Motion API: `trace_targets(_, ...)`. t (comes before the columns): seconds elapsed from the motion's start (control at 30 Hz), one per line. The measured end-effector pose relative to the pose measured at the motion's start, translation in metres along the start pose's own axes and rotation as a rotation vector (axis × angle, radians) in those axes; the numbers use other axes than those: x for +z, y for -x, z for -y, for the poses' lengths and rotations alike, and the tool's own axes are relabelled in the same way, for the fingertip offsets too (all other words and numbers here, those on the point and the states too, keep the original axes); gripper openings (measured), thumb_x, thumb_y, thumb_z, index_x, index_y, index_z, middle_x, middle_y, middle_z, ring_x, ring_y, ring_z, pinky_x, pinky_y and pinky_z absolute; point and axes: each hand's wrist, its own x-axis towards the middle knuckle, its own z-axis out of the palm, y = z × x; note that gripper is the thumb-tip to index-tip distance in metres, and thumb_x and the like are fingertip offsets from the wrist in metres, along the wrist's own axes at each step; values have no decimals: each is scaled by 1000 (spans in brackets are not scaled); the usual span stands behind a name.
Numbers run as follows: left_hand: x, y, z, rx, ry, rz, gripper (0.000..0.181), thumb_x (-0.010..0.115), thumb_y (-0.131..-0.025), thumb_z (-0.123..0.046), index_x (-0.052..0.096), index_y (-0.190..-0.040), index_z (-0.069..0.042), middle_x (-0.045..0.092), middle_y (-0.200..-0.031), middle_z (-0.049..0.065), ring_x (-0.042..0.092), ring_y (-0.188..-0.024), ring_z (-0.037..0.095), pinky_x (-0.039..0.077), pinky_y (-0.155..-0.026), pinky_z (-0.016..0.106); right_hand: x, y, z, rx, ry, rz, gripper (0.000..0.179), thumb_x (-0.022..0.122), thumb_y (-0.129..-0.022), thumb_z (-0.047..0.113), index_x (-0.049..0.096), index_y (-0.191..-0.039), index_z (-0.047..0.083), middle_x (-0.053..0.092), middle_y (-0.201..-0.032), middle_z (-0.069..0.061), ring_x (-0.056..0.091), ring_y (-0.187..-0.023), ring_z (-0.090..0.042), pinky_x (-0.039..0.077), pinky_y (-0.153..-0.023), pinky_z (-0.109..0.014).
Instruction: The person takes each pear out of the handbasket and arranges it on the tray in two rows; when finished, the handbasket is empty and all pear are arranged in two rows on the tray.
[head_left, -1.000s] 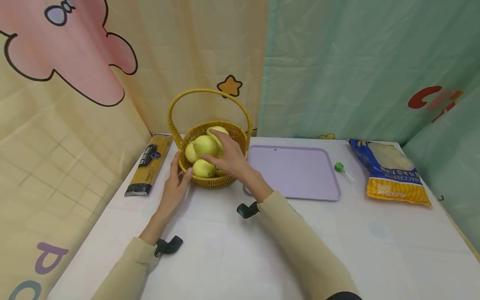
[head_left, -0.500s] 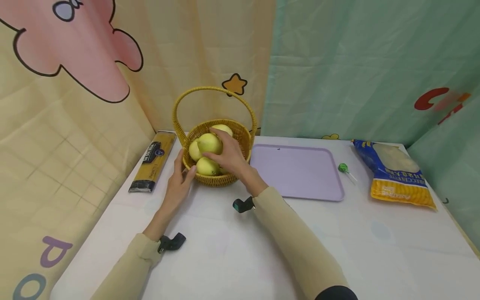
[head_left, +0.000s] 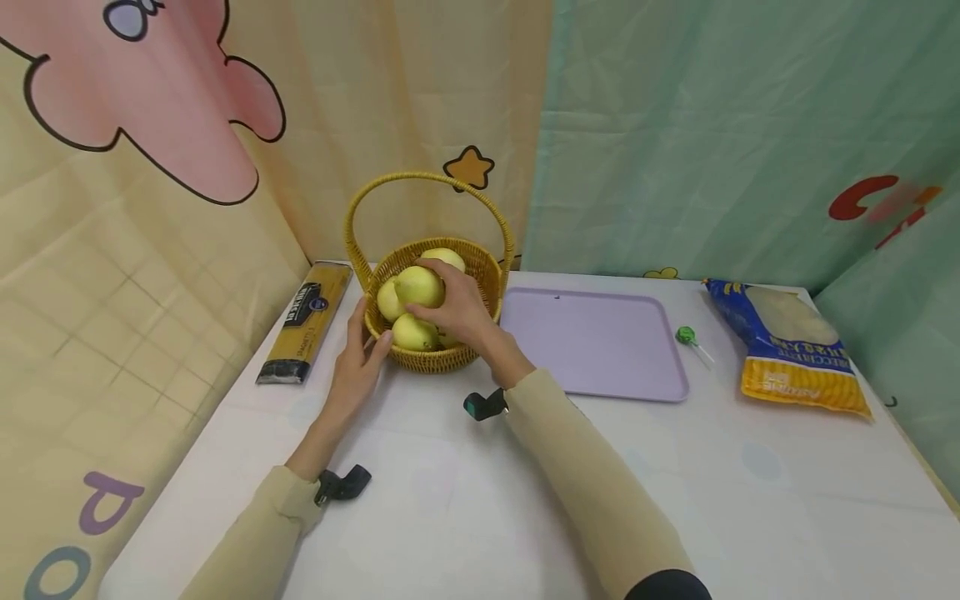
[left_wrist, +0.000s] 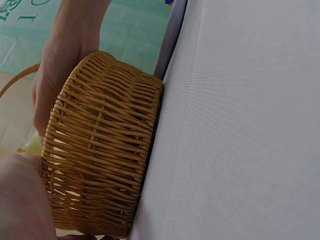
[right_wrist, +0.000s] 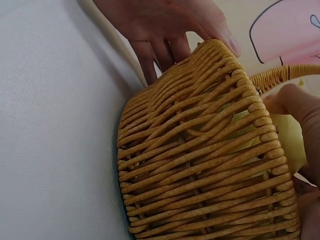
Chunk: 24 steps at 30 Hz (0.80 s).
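Note:
A yellow wicker basket (head_left: 435,361) with a tall arched handle stands on the white table, with several pale green-yellow pears in it. My left hand (head_left: 351,367) holds its left side, thumb at the front rim and fingers against the outer wall. In the right wrist view, the fingers of that left hand (right_wrist: 167,30) rest along the weave. My right hand (head_left: 459,307) reaches over the rim and grips the top pear (head_left: 418,287), fingers behind it and thumb in front. Other pears, such as the front pear (head_left: 414,332), lie around it, partly hidden by the hand.
A spaghetti packet (head_left: 305,323) lies left of the basket. To the right is a flat lilac tray (head_left: 592,342), then a green lollipop (head_left: 686,336) and a blue-and-yellow pasta bag (head_left: 795,346). Printed curtains (head_left: 675,142) hang behind the table.
The whole head view has shifted slightly. My right hand has settled more closely round the top pear, while my left hand stays on the basket's side.

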Motion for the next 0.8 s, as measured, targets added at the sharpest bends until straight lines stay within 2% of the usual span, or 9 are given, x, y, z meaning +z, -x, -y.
trace_targets(0.2, 0, 0, -1, 3, 11, -1, 76, 49, -112, -41, 2, -171, -32, 19, -175, 15, 29, -159, 38, 31, -129, 53, -2, 3, 2, -48, -2, -43, 68, 87, -89, 24, 57, -148, 10, 64, -144, -6, 65, -123, -24, 59, -99, -39)
trace_targets(0.53, 0, 1, -1, -9, 18, 13, 77, 50, -112, -39, 1, -171, -33, 18, -176, 14, 28, -159, 39, 32, -128, 55, -13, 18, 6, -73, -20, -132, 65, 90, -84, 24, 62, -143, 14, 69, -136, -5, 70, -114, -22, 62, -90, -35)
trace_targets(0.67, 0, 1, -1, -16, 14, 14, 77, 50, -112, -40, 0, -171, -34, 18, -176, 14, 28, -159, 39, 32, -128, 55, -23, 30, 10, -86, -77, -154, 62, 89, -84, 22, 63, -140, 15, 70, -134, -5, 68, -117, -19, 62, -95, -34)
trace_targets(0.8, 0, 2, -1, -14, 8, 4, 76, 49, -112, -43, 1, -171, -35, 19, -176, 13, 29, -159, 38, 32, -128, 54, -31, 43, 13, -94, -122, -164, 60, 88, -84, 21, 63, -139, 16, 70, -133, -5, 67, -117, -18, 61, -98, -38)
